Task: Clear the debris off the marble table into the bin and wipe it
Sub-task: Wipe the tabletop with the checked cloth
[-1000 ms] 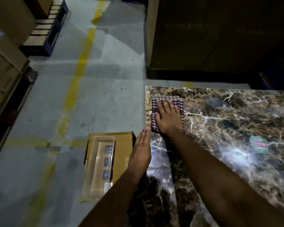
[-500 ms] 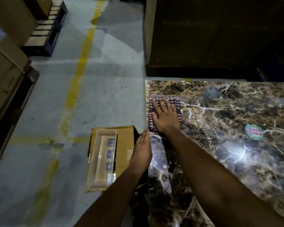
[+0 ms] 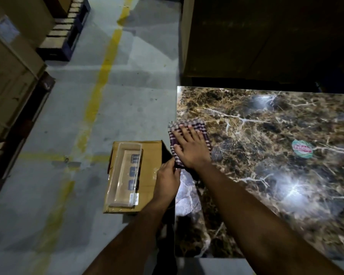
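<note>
The brown marble table (image 3: 266,175) fills the right half of the view. A folded purple-and-white checked cloth (image 3: 187,124) lies at its left edge, partly hanging over. My right hand (image 3: 191,149) presses flat on the cloth with fingers spread. My left hand (image 3: 167,179) sits just off the table's left edge, cupped below the cloth, its fingertips touching the cloth's lower corner. Beside the table on the floor stands a cardboard box (image 3: 149,165) that serves as the bin, with a clear plastic tray (image 3: 127,175) lying on top.
A round green-and-red sticker (image 3: 302,148) sits on the marble to the right. A large dark box (image 3: 246,36) stands behind the table. Pallets (image 3: 66,30) and cartons (image 3: 10,80) line the left. The grey floor has a yellow line (image 3: 99,80).
My right hand has dragged the cloth toward me and leftward to the table's edge. My left hand went from flat along the edge to cupped under the cloth's corner.
</note>
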Demonstrator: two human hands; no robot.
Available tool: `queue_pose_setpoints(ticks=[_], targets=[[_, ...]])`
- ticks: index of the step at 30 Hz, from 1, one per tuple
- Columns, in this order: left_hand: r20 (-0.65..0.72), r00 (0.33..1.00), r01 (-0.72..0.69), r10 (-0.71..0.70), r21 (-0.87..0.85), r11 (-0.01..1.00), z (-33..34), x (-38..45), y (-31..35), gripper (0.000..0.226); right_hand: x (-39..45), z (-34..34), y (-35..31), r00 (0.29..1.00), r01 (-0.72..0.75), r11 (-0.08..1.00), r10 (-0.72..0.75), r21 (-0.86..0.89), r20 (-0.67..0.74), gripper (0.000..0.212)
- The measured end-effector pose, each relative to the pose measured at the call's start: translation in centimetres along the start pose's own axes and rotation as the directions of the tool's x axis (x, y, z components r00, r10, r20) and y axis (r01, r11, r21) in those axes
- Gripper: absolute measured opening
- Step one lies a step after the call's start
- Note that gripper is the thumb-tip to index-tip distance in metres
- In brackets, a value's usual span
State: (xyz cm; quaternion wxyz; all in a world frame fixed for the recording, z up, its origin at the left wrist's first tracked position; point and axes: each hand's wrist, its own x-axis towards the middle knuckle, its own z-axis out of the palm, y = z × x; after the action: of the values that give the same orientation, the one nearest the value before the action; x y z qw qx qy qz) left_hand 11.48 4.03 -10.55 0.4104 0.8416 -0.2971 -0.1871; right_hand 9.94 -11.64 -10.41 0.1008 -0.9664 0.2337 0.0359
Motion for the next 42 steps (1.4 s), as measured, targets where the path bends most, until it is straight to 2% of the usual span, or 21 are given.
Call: queue_pose_setpoints(ticks=[2,6,8,10,13,15,21,23,25,28,31,33,34,37,39,42], targets=[[-0.003,1.0,0.018,-0.018,-0.01,1.0,-0.4,-1.2,-0.1,0.047,-2.9,0.1,0.8,1.0,-0.002,1.0,0.002,-0.014,0.006,0.062],[0.042,0.997,0.072,-0.071,-0.012,0.997,-1.2,-2.9,0.0,0.051,-4.9,0.0,2.0,0.98,-0.197,0.98,0.197,0.011,-0.003,0.061],[0.056,0.996,0.074,-0.073,-0.014,0.997,-1.5,-3.5,0.0,0.052,-3.7,-0.2,0.9,0.969,-0.244,0.969,0.245,0.022,-0.015,0.062],[0.059,0.995,0.083,-0.081,-0.039,0.996,-1.7,-4.1,-0.1,0.05,-3.1,-0.2,-0.8,0.984,-0.18,0.983,0.18,0.028,0.001,0.062],[0.035,0.994,0.106,-0.104,-0.035,0.994,-1.6,-5.0,-0.6,0.041,-5.7,0.5,-2.0,1.0,0.004,1.0,-0.003,-0.021,0.029,0.06],[0.007,0.991,0.133,-0.133,-0.058,0.989,-1.6,-5.8,-0.8,0.032,-8.7,0.8,-1.3,0.999,0.03,0.999,-0.029,-0.031,0.025,0.058],[0.016,0.986,0.166,-0.166,-0.063,0.984,-1.6,-7.2,-0.9,0.034,-9.6,0.9,-0.8,0.967,-0.253,0.967,0.253,0.032,-0.018,0.06],[0.018,0.985,0.172,-0.171,-0.057,0.983,-1.6,-7.3,-1.2,0.035,-9.4,1.0,-2.4,0.981,-0.195,0.98,0.196,0.035,-0.012,0.06],[0.031,0.984,0.178,-0.177,-0.031,0.984,-1.6,-7.4,-1.5,0.032,-11.2,1.4,-3.2,0.998,-0.06,0.998,0.06,0.004,0.004,0.06],[0.059,0.979,0.198,-0.194,-0.054,0.979,-1.5,-8.0,-1.5,0.03,-15.7,1.7,-1.2,0.998,0.042,0.999,-0.041,-0.026,0.044,0.061],[0.032,0.984,0.179,-0.177,-0.04,0.983,-1.4,-9.3,-1.1,0.035,-18.2,1.5,1.5,0.995,-0.095,0.995,0.095,-0.002,0.039,0.062],[0.011,0.988,0.156,-0.156,-0.025,0.987,-1.3,-10.0,-0.9,0.039,-17.5,1.4,0.8,0.976,-0.219,0.976,0.218,0.022,0.028,0.063],[0.008,0.988,0.154,-0.154,-0.02,0.988,-1.2,-10.3,-0.9,0.04,-16.9,1.4,-0.4,0.973,-0.229,0.973,0.229,0.022,0.021,0.063],[0.017,0.977,0.211,-0.211,-0.03,0.977,-1.2,-10.8,-1.6,0.039,-17.1,2.3,-4.5,0.999,-0.043,0.999,0.042,0.026,0.018,0.058],[0.043,0.97,0.24,-0.238,-0.042,0.97,-1.3,-11.4,-2.1,0.035,-19.4,2.7,-4.8,0.998,0.059,0.998,-0.059,0.017,0.013,0.056],[0.097,0.961,0.27,-0.258,-0.136,0.953,-1.6,-12.9,-2.3,0.034,-22.0,2.9,-2.5,0.996,0.079,0.997,-0.079,0.001,0.035,0.057]])
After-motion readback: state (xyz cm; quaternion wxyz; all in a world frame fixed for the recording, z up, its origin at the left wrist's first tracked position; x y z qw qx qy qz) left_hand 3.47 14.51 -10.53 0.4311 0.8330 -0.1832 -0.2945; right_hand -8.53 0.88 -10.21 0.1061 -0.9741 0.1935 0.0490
